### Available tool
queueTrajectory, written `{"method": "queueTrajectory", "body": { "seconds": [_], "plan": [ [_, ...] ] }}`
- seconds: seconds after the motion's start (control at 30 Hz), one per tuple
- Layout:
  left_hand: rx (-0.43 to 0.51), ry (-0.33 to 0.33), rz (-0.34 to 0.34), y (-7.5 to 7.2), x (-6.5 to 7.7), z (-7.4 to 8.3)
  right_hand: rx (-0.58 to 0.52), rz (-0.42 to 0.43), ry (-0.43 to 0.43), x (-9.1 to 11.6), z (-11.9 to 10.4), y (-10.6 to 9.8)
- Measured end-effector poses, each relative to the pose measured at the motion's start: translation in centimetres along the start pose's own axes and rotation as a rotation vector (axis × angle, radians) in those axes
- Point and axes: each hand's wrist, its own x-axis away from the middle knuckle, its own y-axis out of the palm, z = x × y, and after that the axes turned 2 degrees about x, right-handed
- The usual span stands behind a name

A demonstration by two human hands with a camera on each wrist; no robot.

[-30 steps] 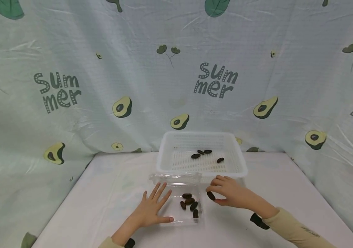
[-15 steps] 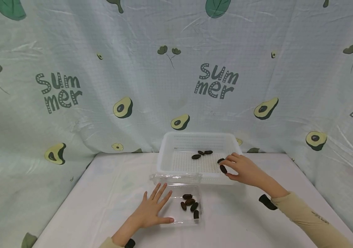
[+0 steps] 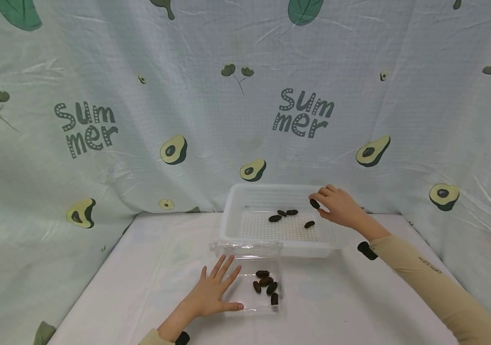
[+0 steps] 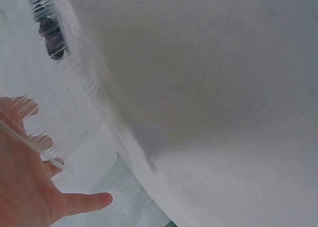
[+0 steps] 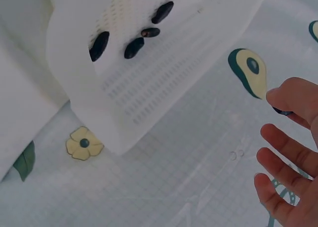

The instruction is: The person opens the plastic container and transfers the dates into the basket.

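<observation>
My right hand [image 3: 340,208] pinches a dark date [image 3: 314,203] between thumb and fingertips, above the right side of a white perforated plastic basket [image 3: 226,223]. Several more dates [image 3: 275,218] lie loose on the basket floor; the right wrist view shows them from the other side. My left hand [image 3: 208,294] is spread flat, fingers straight, at the left side of a clear plastic box [image 3: 247,299]. Several brownish dates [image 3: 266,281] sit in the right part of that box. Through the clear plastic, the left wrist view shows the left fingers [image 4: 83,202] and a few dates.
The box's clear lid [image 3: 249,248] stands folded back near the front of the basket. Both containers rest on a white-covered table [image 3: 176,249]. Behind rises a curtain [image 3: 211,115] printed with avocados, close to the basket's back rim.
My right hand has carried the pinched date from beside the clear box, past the basket's front right corner, up to its right side. My left hand has stayed put.
</observation>
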Motion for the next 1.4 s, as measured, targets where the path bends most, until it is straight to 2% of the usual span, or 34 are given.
{"method": "queueTrajectory", "body": {
  "seconds": [0.27, 0.5, 0.77, 1.03, 1.4],
  "plan": [
    [0.006, 0.000, -0.010, -0.2, 0.1, 0.1, 0.026, -0.085, 0.063, -1.4, 0.8, 1.8],
    [-0.004, 0.000, -0.015, -0.2, 0.0, 0.1, 0.048, -0.106, 0.071, -2.6, 1.0, 3.5],
    [-0.007, 0.000, -0.016, -0.3, 0.1, 0.3, 0.016, -0.173, 0.177, -3.4, 1.4, 5.5],
    [-0.003, 0.000, -0.011, -0.2, 0.1, 0.2, 0.011, -0.231, 0.237, -3.8, 1.5, 7.2],
    [-0.019, 0.006, 0.001, -0.1, 0.1, 0.1, 0.018, -0.297, 0.241, -4.4, 0.9, 7.6]
  ]
}}
